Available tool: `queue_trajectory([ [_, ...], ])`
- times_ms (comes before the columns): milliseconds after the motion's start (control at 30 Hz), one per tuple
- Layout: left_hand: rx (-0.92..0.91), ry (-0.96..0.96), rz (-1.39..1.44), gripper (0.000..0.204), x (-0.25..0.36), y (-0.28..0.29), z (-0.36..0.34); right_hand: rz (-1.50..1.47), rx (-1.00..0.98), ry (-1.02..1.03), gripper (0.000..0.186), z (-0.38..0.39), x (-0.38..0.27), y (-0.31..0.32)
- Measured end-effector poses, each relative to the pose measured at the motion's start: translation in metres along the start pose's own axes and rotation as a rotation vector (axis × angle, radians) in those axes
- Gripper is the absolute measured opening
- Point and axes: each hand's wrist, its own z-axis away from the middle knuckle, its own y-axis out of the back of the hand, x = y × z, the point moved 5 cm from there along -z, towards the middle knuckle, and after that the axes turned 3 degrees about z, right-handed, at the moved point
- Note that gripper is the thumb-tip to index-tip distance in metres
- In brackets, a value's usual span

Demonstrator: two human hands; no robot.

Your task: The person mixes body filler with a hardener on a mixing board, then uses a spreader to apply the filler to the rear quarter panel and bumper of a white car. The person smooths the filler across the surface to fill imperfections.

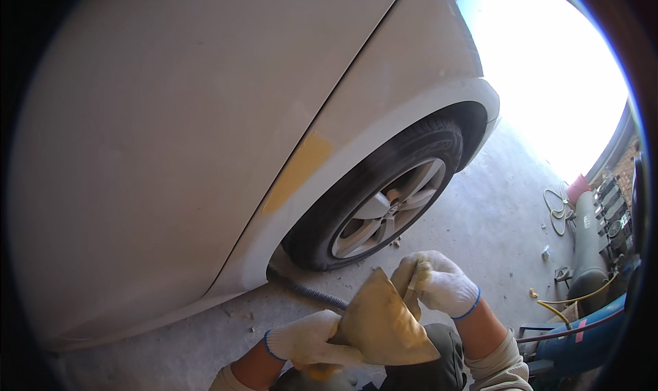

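My left hand, in a white knit glove, grips a roughly triangular board smeared with yellowish body filler. My right hand, gloved too, is closed around a flat scraper-like tool, seen mostly edge-on beside the board's upper right edge. Whether the tool touches the board I cannot tell. In front of me stands a light-coloured car. A yellow filler patch covers a spot on its fender, between the door gap and the wheel arch.
The car's wheel sits just beyond my hands. A dark ribbed hose lies on the concrete floor behind the board. To the right are a grey gas cylinder, a blue tank, a yellow hose and a coiled pale cable.
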Motion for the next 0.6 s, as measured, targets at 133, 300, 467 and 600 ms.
queue_trajectory([
  [133,0.34,-0.131,-0.008,0.023,-0.02,0.02,0.044,0.065,0.368,0.075,0.054,0.005,0.037,0.042],
  [300,0.825,-0.561,0.116,0.029,-0.096,0.024,0.108,-0.388,0.897,0.161,0.048,0.017,0.039,0.081],
  [467,1.011,-0.709,0.122,0.056,-0.178,0.022,0.142,0.934,0.63,0.628,0.044,-0.01,-0.07,0.0],
  [600,1.182,-0.714,0.243,0.047,-0.217,0.026,0.143,1.944,0.259,1.365,0.04,-0.026,-0.098,-0.103],
])
